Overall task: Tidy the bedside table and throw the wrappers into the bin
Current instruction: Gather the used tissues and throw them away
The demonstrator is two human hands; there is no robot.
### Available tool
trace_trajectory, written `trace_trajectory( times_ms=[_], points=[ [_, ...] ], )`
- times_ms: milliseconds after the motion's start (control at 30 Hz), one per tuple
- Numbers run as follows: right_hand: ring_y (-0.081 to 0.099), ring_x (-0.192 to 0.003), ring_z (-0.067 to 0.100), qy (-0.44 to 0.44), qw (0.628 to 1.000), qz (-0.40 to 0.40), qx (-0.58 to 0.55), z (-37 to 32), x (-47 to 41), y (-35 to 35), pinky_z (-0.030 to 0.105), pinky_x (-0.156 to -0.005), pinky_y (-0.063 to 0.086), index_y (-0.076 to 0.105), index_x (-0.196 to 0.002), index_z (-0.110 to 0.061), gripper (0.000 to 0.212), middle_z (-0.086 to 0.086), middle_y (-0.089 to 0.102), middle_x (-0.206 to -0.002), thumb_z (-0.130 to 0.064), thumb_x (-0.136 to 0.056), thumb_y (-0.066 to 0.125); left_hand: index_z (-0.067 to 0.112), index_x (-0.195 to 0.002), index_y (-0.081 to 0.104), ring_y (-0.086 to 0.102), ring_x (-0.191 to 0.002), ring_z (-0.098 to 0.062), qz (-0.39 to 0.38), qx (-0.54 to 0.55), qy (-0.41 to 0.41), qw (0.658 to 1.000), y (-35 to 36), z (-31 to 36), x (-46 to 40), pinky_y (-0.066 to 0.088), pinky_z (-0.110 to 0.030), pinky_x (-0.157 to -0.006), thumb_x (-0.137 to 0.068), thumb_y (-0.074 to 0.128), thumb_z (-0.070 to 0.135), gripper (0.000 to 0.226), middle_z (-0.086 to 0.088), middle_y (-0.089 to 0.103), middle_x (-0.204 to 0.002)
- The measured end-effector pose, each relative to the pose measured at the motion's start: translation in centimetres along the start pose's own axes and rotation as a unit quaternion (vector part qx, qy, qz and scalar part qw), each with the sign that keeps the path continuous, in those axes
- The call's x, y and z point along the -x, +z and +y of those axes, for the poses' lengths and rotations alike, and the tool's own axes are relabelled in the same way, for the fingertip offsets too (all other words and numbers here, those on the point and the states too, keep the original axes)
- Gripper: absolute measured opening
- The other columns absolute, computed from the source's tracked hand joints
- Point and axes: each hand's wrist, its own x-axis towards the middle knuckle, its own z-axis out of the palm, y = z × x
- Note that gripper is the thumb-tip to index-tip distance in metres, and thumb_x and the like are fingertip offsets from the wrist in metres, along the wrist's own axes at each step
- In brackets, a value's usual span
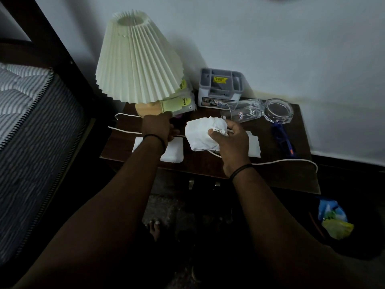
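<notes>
On the dark wooden bedside table [208, 165], my right hand [231, 142] is shut on a crumpled white tissue [201, 134] held just above the top. My left hand [160, 127] reaches under the lamp and grips a green-and-clear packet [179, 104] beside the lamp's wooden base [145, 109]. Two flat white tissues lie on the table, one [173, 151] under my left wrist, the other [255, 146] behind my right hand. The bin [341, 232] stands on the floor at the lower right with blue and yellow wrappers [333, 220] in it.
A pleated cream lampshade [137, 59] overhangs the table's left side. A grey organiser box [220, 88] stands at the back. A glass tumbler [241, 111] lies on its side next to a glass ashtray [279, 110] and blue glasses [283, 138]. A white cord [281, 162] crosses the top. The bed [31, 132] is at left.
</notes>
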Motion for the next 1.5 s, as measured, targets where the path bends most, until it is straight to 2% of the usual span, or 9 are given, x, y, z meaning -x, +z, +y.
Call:
trace_trajectory(
  times_ms=[267,433,733,900,1133,1233,1300,1400,1500],
  points=[
    [0.068,-0.1,0.024,0.026,0.999,0.005,-0.031,-0.1,-0.3,-0.5,0.039,-0.086,0.059,0.064,-0.115,-0.008,0.04,0.009,0.069,-0.109,-0.005,-0.078,0.077,0.012,-0.12,0.047,0.062,-0.041,-0.02,-0.043,0.02,-0.09,0.995,1.0,0.5,-1.0,0.044,-0.019,-0.037,-0.101,0.045,0.034,0.029,-0.008,0.056,-0.081],
    [0.068,-0.093,0.021,0.024,0.999,0.004,-0.031,-0.1,-0.2,-0.5,0.034,-0.079,0.059,0.065,-0.108,-0.01,0.033,0.004,0.069,-0.1,-0.004,-0.077,0.077,0.015,-0.079,0.048,0.057,-0.036,-0.009,-0.036,0.015,-0.089,0.995,1.1,0.9,-1.3,0.03,-0.01,-0.033,-0.101,0.04,0.021,0.024,0.001,0.054,-0.073],
    [0.067,-0.1,0.024,0.027,0.999,0.015,-0.019,0.5,-0.5,-0.5,0.042,-0.087,0.058,0.064,-0.113,-0.01,0.04,0.007,0.068,-0.107,-0.009,-0.075,0.078,0.011,-0.077,0.048,0.059,-0.063,-0.016,-0.07,0.111,-0.064,0.989,0.2,1.8,1.2,0.039,-0.018,-0.045,-0.092,0.035,0.011,0.019,-0.003,0.058,-0.079],
    [0.066,-0.094,0.023,0.035,0.998,0.047,0.003,1.1,-0.7,-1.0,0.046,-0.089,0.056,0.065,-0.105,-0.013,0.036,-0.001,0.066,-0.092,-0.008,-0.072,0.077,0.015,-0.072,0.043,0.067,-0.077,-0.023,-0.069,0.14,-0.039,0.987,-0.6,0.9,3.1,0.05,-0.029,-0.064,-0.086,0.041,0.013,0.014,-0.01,0.056,-0.098],
    [0.068,-0.09,0.027,0.053,0.996,0.07,0.013,1.5,-0.7,-1.6,0.038,-0.08,0.058,0.064,-0.106,-0.01,0.038,0.0,0.064,-0.087,-0.008,-0.069,0.076,0.013,-0.064,0.043,0.061,-0.072,-0.025,-0.103,0.239,-0.017,0.965,-1.7,0.6,6.0,0.057,-0.037,-0.073,-0.087,0.038,0.007,0.024,-0.002,0.053,-0.059],
    [0.068,-0.089,0.028,0.057,0.996,0.072,0.016,1.3,-0.6,-2.4,0.045,-0.079,0.059,0.06,-0.097,-0.017,0.032,0.0,0.063,-0.086,-0.006,-0.07,0.074,0.013,-0.068,0.044,0.063,-0.084,-0.028,-0.122,0.255,-0.026,0.959,-1.9,0.1,7.3,0.056,-0.037,-0.074,-0.087,0.034,0.007,0.023,-0.004,0.058,-0.071],
    [0.068,-0.091,0.032,0.059,0.994,0.08,0.033,1.1,-0.3,-3.0,0.051,-0.08,0.058,0.056,-0.09,-0.02,0.03,0.007,0.065,-0.092,-0.005,-0.071,0.074,0.013,-0.071,0.047,0.064,-0.085,-0.026,-0.14,0.247,-0.046,0.958,-1.9,-0.2,8.3,0.056,-0.035,-0.071,-0.087,0.032,0.008,0.022,-0.005,0.062,-0.078],
    [0.068,-0.085,0.038,0.094,0.993,0.05,-0.045,0.5,0.4,-3.8,0.054,-0.072,0.059,0.055,-0.076,-0.015,0.021,0.017,0.064,-0.094,0.002,-0.077,0.068,0.014,-0.053,0.047,0.064,-0.055,-0.019,-0.153,0.189,-0.088,0.966,-1.4,-0.9,10.0,0.056,-0.025,-0.051,-0.085,0.033,0.008,0.035,0.001,0.057,-0.049],
    [0.068,-0.093,0.037,0.145,0.975,-0.052,-0.157,-0.9,1.5,-4.2,0.052,-0.081,0.057,0.066,-0.098,-0.006,0.018,0.022,0.067,-0.108,-0.001,-0.093,0.05,0.009,-0.06,0.048,0.054,-0.05,-0.021,-0.128,0.06,-0.088,0.986,-1.0,-1.7,11.1,0.05,-0.023,-0.042,-0.081,0.038,0.002,0.025,-0.001,0.047,-0.043]
  ],
)
